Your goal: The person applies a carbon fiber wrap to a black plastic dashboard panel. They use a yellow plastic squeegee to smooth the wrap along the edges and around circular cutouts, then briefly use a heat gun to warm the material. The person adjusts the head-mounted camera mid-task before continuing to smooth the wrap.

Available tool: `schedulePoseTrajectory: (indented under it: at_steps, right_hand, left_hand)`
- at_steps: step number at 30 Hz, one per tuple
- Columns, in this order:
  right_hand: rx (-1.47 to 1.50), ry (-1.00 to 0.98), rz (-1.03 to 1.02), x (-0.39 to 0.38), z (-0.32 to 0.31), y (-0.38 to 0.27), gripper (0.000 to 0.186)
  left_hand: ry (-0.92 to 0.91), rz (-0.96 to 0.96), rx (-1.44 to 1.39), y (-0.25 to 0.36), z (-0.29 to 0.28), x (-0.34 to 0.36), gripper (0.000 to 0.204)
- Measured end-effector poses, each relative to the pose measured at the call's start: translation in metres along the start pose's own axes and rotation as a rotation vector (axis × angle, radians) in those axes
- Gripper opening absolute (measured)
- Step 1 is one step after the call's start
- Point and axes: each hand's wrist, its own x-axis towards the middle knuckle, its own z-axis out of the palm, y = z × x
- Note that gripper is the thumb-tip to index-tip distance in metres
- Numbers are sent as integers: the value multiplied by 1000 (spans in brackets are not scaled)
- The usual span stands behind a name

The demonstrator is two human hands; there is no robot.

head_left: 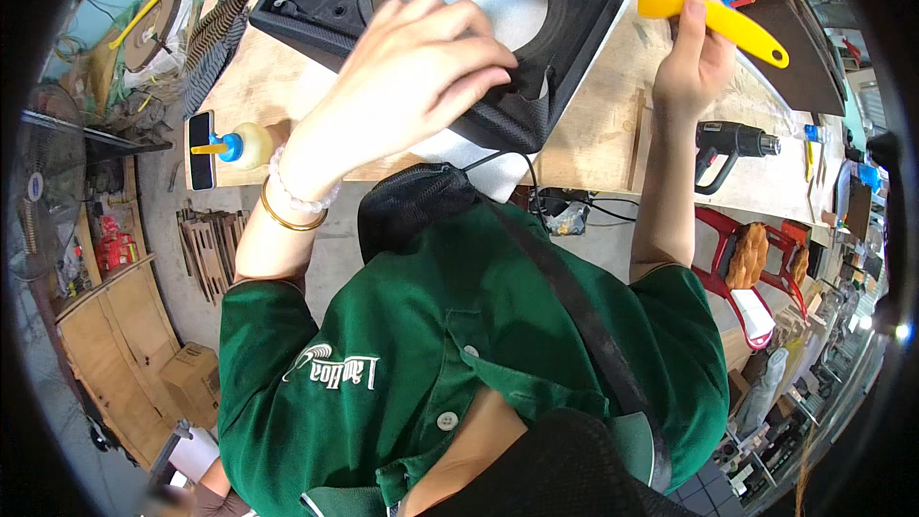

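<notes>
So, well to the left of the left hand (pixel 426 62), a phone (pixel 201 172) and a squeeze bottle (pixel 251 146) with a blue cap sat near the edge of the wooden tabletop (pixel 593 148), with a striped cloth (pixel 218 48) beyond them. The left hand itself was over the near side of a black box (pixel 579 10) with a big round opening, fingers curled, thumb close to the fingertips; couldn't tell if it was actually pinching anything. The box's near corner (pixel 522 124) was just to the right of those fingertips and a bit closer to the body, so the left was clearly the nearer hand. Further right, a yellow scraper (pixel 732 24) was clamped in the right hand (pixel 699 62). Its long axis ran slantwise: wide blade out left of that hand, right by the box's side (no idea if touching), handle end poking out right. A black heat gun (pixel 737 148) lay bodyward of that hand, right of the forearm.
</notes>
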Motion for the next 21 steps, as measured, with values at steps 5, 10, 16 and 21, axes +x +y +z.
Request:
schedulePoseTrajectory:
  at_steps: [5, 10, 16, 21]
  right_hand:
    - [173, 36, 403, -46, 8, -46, 17]
    - [102, 109, 375, -76, 19, -57, 9]
    - [-427, -55, -25, -90, 14, -58, 23]
    - [-169, -258, -117, -105, 9, -80, 31]
  left_hand:
    - [-238, 190, -266, -5, -4, 21, 21]
    - [-347, 222, -434, -9, 3, 34, 23]
    - [-145, 175, -536, -1, 4, 26, 15]
    - [-104, 95, -579, 2, 2, 22, 13]
